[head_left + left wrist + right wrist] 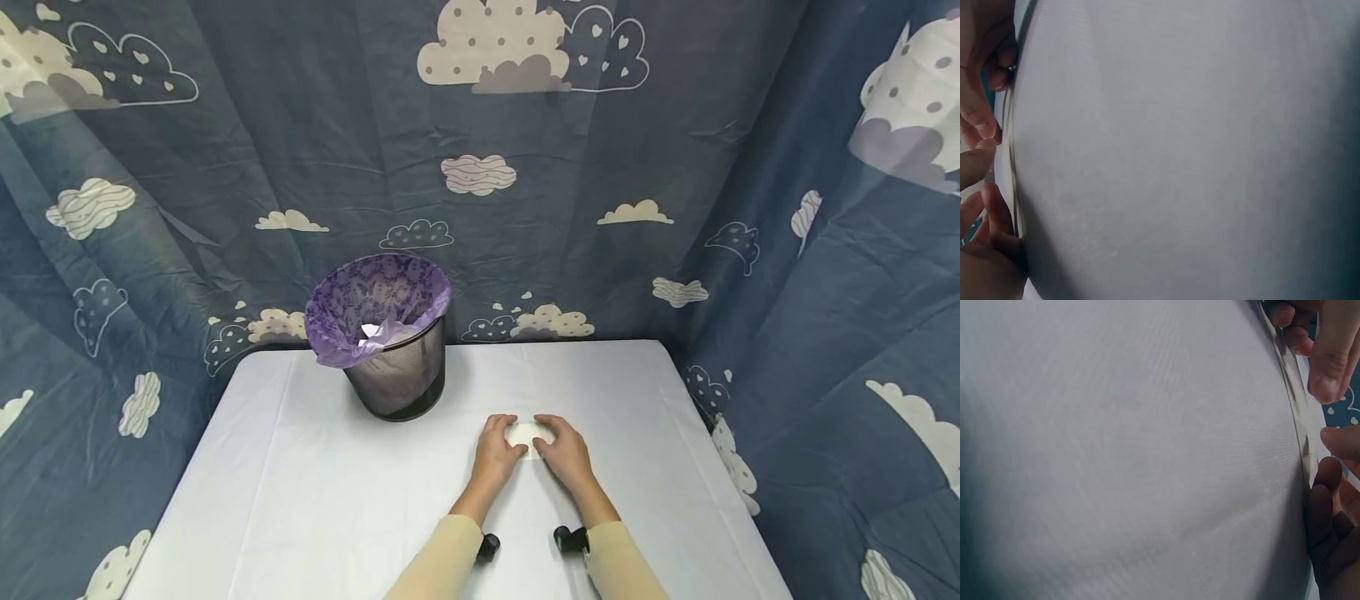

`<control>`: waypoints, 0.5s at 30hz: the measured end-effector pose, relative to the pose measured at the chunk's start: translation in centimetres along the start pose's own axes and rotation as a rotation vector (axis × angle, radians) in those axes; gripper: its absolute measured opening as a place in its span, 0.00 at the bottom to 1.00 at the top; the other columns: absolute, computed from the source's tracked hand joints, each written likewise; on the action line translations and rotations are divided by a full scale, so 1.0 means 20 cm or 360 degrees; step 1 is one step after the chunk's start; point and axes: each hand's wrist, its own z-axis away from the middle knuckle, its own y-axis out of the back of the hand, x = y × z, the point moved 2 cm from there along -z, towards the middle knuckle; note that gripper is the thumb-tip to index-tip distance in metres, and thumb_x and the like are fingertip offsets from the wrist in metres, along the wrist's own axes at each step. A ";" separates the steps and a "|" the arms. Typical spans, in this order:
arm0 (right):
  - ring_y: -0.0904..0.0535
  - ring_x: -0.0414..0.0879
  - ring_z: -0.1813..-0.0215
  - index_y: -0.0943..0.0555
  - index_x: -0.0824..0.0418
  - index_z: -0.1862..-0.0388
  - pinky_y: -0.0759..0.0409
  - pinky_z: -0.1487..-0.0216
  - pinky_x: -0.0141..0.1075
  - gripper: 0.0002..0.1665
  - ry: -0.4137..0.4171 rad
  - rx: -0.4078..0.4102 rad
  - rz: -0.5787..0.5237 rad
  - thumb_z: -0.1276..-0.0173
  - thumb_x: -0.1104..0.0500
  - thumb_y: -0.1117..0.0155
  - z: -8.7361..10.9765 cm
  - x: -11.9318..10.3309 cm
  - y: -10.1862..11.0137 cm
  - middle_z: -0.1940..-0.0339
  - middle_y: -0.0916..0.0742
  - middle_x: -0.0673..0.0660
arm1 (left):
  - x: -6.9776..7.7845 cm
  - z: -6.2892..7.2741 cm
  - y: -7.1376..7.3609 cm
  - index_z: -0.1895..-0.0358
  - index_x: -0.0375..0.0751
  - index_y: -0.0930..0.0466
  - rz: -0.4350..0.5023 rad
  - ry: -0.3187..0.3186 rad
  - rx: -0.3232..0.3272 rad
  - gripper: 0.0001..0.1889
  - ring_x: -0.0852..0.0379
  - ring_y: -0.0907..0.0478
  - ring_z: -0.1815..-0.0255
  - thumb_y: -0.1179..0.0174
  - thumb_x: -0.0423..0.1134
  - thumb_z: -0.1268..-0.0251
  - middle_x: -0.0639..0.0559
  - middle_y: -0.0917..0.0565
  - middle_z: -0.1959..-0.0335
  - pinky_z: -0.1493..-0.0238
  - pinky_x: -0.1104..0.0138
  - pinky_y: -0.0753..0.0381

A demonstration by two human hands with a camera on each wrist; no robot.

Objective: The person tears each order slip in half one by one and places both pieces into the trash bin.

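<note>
A small, pale cream piece of paper (529,433) lies low over the white table, between my two hands. My left hand (495,452) holds its left side, thumb near the front edge and fingers curved round toward the back. On the opposite side my right hand (568,454) grips it in a mirrored way. In the right wrist view the paper (1299,419) appears edge-on as a thin strip with loose layers, fingertips right along it. The left wrist view catches only its narrow edge, and the fingers partly cover both ends.
A black mesh wastebasket (401,375) with a purple liner bag (337,312) stands at the table's back left; something white (370,331) shows inside. The white-covered table (360,500) is bordered by dark blue cloud-print curtains (337,125) behind and at both sides.
</note>
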 end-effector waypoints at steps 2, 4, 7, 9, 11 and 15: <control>0.25 0.67 0.24 0.17 0.57 0.34 0.28 0.25 0.65 0.27 0.0022 0.0014 0.0009 0.32 0.61 0.27 0.00 0.00 0.00 0.28 0.17 0.64 | 0.00 0.00 -0.01 0.35 0.38 0.20 -0.0048 -0.0006 0.0001 0.30 0.47 0.16 0.44 0.22 0.31 0.44 0.46 0.20 0.35 0.36 0.57 0.16; 0.24 0.66 0.25 0.17 0.57 0.34 0.28 0.26 0.64 0.27 0.0044 0.0019 0.0023 0.32 0.61 0.27 -0.01 0.00 -0.01 0.29 0.17 0.63 | 0.00 0.00 -0.02 0.34 0.38 0.20 -0.0086 -0.0016 0.0007 0.31 0.42 0.17 0.36 0.22 0.31 0.44 0.46 0.20 0.35 0.30 0.52 0.20; 0.22 0.65 0.27 0.17 0.58 0.34 0.26 0.28 0.64 0.27 0.0073 0.0020 0.0048 0.32 0.61 0.27 -0.01 0.00 -0.02 0.31 0.16 0.62 | 0.00 0.00 -0.03 0.33 0.39 0.20 -0.0125 -0.0015 0.0009 0.32 0.41 0.18 0.33 0.23 0.30 0.43 0.46 0.21 0.36 0.29 0.51 0.21; 0.22 0.64 0.27 0.17 0.57 0.34 0.27 0.27 0.64 0.27 0.0058 0.0009 0.0045 0.32 0.61 0.26 -0.01 0.01 -0.02 0.32 0.15 0.61 | 0.00 0.01 -0.03 0.34 0.39 0.20 -0.0136 -0.0021 0.0025 0.32 0.41 0.18 0.34 0.22 0.30 0.44 0.47 0.20 0.36 0.30 0.51 0.20; 0.22 0.64 0.27 0.17 0.57 0.34 0.28 0.26 0.64 0.27 0.0035 0.0008 0.0025 0.31 0.61 0.27 -0.01 0.01 -0.03 0.34 0.14 0.60 | 0.00 0.01 -0.03 0.34 0.39 0.19 -0.0144 -0.0030 0.0039 0.31 0.41 0.17 0.35 0.22 0.30 0.44 0.47 0.20 0.37 0.31 0.51 0.20; 0.24 0.64 0.24 0.17 0.56 0.33 0.31 0.23 0.65 0.26 -0.0005 0.0011 -0.0034 0.30 0.60 0.27 -0.01 0.01 -0.02 0.36 0.14 0.59 | 0.01 0.01 -0.03 0.36 0.39 0.18 -0.0127 -0.0033 0.0052 0.29 0.42 0.16 0.37 0.23 0.30 0.43 0.47 0.18 0.41 0.32 0.51 0.19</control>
